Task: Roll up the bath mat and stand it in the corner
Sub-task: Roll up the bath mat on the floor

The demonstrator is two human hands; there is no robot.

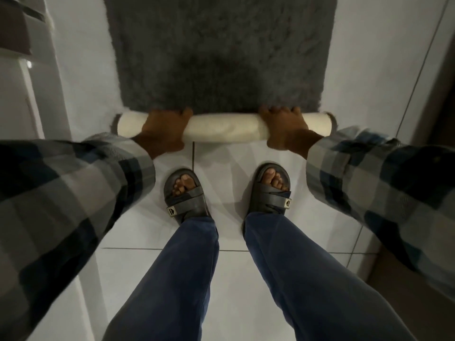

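Observation:
A dark grey shaggy bath mat [221, 52] lies flat on the white tiled floor ahead of me. Its near edge is curled into a short roll [224, 127] that shows the cream underside. My left hand [163, 130] grips the roll left of centre, fingers curled over its top. My right hand [286, 129] grips it right of centre in the same way. Both ends of the roll stick out past my hands.
My two feet in dark sandals [186, 193] stand on the tiles just behind the roll. A white cabinet or door frame [37, 94] runs along the left. A wall edge and a dark brown surface [440, 114] close in on the right.

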